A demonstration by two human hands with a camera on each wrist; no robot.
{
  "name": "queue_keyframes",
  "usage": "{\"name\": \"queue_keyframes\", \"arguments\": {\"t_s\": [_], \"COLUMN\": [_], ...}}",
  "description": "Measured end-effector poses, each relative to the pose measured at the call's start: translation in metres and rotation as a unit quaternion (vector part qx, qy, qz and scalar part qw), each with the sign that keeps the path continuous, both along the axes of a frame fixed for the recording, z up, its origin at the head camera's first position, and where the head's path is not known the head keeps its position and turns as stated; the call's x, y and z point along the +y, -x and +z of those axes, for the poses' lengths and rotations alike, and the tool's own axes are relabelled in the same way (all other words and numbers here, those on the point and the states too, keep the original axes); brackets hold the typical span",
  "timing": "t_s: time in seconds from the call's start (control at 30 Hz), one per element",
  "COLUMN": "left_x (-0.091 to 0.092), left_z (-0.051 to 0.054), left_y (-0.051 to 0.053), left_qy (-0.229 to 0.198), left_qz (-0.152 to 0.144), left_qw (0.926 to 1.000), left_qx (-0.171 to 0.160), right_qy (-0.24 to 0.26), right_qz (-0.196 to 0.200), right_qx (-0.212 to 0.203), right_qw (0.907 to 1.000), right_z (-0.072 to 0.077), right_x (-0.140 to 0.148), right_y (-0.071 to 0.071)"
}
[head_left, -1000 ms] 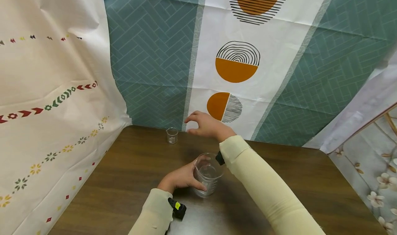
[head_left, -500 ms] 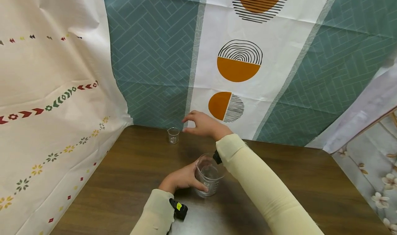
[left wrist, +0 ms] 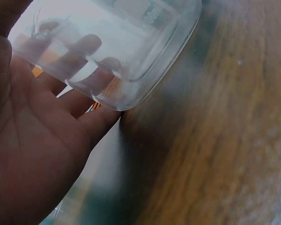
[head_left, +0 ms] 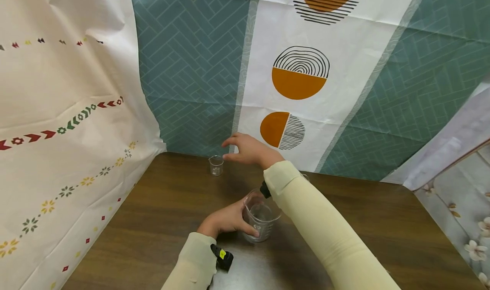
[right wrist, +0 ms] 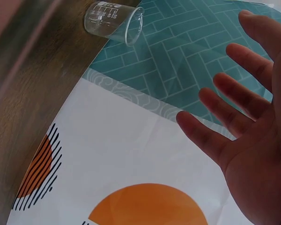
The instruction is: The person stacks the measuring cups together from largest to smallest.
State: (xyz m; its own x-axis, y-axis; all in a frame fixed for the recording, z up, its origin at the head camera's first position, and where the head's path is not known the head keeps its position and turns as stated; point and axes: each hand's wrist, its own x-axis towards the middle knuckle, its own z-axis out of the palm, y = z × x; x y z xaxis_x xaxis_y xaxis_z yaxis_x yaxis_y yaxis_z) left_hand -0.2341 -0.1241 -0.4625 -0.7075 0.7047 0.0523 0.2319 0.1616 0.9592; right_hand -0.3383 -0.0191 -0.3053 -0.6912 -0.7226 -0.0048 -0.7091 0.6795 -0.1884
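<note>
Left hand [head_left: 229, 218] grasping large clear beaker [head_left: 266, 228], thumb and fingers wrapped round its side, mid-desk. Right hand [head_left: 249, 149] holding nothing, fingers loosely spread, over far edge of desk [head_left: 153, 230]. Small beaker [head_left: 216, 166] upright just beside it, gap between, near far edge, toward far left corner. Green-and-white cloth [head_left: 191, 69] hanging behind far edge; cream patterned cloth [head_left: 69, 81] along left edge.

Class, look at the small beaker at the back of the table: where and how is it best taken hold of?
Likely by the round body of the small beaker, below its rim, coming from the right: it stands upright, the right grip hovers on that side, and the hanging cloth is close behind.
</note>
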Motion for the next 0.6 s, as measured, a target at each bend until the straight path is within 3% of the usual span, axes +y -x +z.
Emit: {"name": "queue_keyframes", "arguments": {"t_s": [0.6], "left_x": [0.0], "left_z": [0.0005], "left_y": [-0.0006], "left_qy": [0.001], "left_qz": [0.002], "left_qw": [1.0], "left_qx": [0.002], "right_qy": [0.002], "right_qz": [0.007], "right_qx": [-0.008], "right_qw": [0.9999], "right_z": [0.0037], "right_x": [-0.0103], "right_y": [0.0091]}}
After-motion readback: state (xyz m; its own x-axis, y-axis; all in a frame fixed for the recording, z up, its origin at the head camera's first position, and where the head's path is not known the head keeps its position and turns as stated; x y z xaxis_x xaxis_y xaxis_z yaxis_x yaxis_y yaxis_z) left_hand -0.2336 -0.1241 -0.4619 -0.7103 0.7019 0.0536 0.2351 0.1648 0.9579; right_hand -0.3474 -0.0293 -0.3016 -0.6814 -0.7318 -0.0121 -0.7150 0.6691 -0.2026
